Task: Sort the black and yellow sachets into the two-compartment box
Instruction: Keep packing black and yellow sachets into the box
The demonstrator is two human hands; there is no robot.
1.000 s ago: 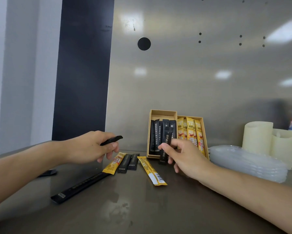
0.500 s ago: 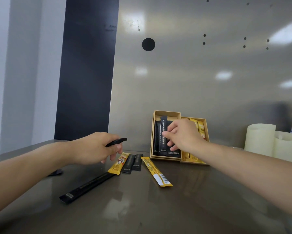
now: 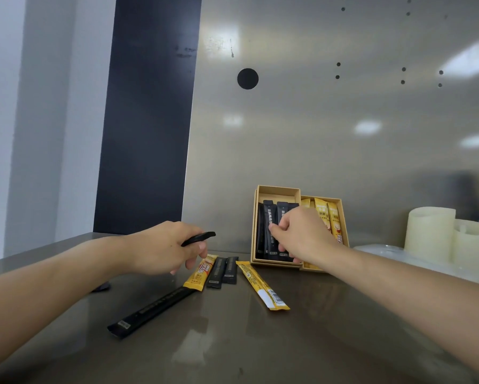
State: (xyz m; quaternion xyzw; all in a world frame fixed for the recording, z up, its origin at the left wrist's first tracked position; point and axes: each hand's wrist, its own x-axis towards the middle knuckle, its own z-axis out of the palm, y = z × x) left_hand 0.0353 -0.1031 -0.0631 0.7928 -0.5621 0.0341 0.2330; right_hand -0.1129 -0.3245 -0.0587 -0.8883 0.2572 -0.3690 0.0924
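Note:
A tan two-compartment box leans against the steel back wall. Its left half holds several black sachets; its right half holds yellow sachets. My right hand rests over the left compartment, fingers pinched on a black sachet among those standing there. My left hand hovers above the counter, gripping a black sachet that sticks out to the right. On the counter lie a yellow sachet, two short black sachets, another yellow sachet and a long black sachet.
The steel counter meets a steel back wall. At the right stand cream cylindrical containers and a stack of clear plastic lids. A small dark object peeks out under my left forearm.
My right hand carried its black sachet from the box's front edge up into the left compartment and has now slid lower within it. My left hand has stayed put with its sachet.

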